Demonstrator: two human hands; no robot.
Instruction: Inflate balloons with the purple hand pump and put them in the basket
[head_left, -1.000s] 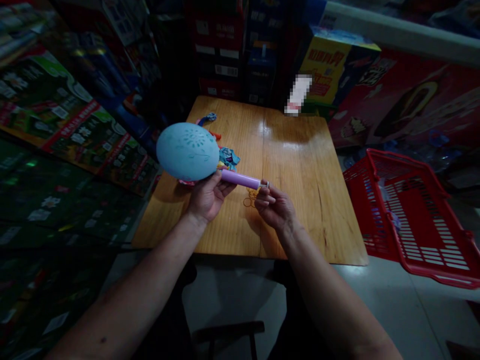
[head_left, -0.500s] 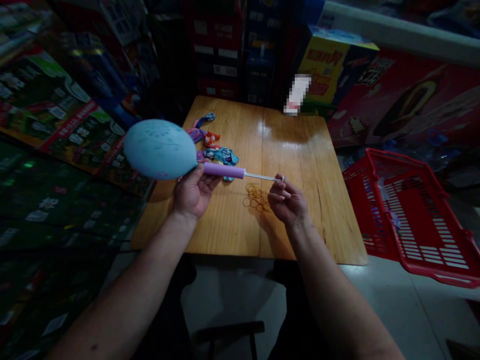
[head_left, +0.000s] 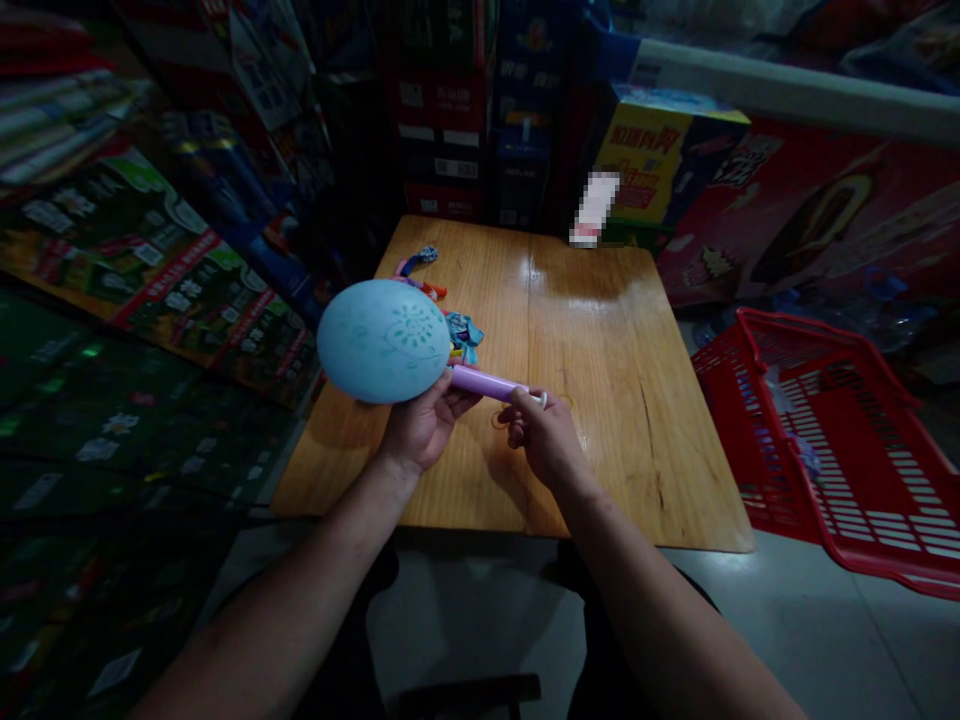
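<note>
A light blue balloon (head_left: 382, 340) with a darker printed pattern sits inflated on the nozzle end of a purple hand pump (head_left: 487, 383). My left hand (head_left: 424, 425) is closed round the pump's front end and the balloon's neck, just under the balloon. At the other end, my right hand (head_left: 544, 430) grips the white pump handle, which is pushed in close to the purple barrel. Behind the balloon lie several limp, colourful balloons (head_left: 465, 332), partly hidden. Yellow rubber bands (head_left: 499, 420) lie on the table, mostly covered by my right hand.
The wooden table (head_left: 615, 400) stands in front of me. A red shopping basket (head_left: 840, 450) is to its right. Stacked green cartons (head_left: 112, 420) rise on the left, and a yellow and blue box (head_left: 645, 150) stands behind the table.
My right hand has pushed the pump handle in, so the metal rod no longer shows. The balloon, pump and left hand have shifted right and slightly down in view.
</note>
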